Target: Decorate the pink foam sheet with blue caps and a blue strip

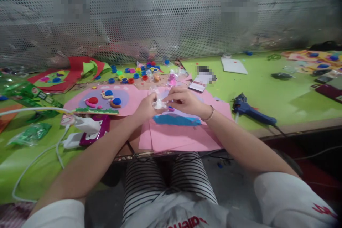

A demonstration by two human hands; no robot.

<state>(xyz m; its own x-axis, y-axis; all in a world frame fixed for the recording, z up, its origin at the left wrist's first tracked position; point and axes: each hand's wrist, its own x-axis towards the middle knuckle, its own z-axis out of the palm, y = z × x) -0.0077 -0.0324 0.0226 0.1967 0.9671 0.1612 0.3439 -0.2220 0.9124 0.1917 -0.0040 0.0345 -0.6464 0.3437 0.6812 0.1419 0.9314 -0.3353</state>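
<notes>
My left hand [148,107] is closed around a soft white lump [159,104], which looks like modelling clay in a clear plastic wrapper. Against the lump's right side are the bent fingertips of my right hand [185,101], pinched together; whatever they grip is too small to make out. Both hands are above a stack of pink paper sheets [184,139]. On the top sheet a blue strip [176,120] and a small purple piece [171,108] show, partly covered by my hands. Left of them lies a pink sheet [73,101] with clay snails, one with a red shell [93,100].
Several coloured bottle caps [136,76] lie behind the sheets, near a phone [200,81]. A blue glue gun [253,111] rests at right. Plugged chargers [88,124], white cables and a green bottle [34,94] are at left. A perforated metal screen [160,17] stands behind.
</notes>
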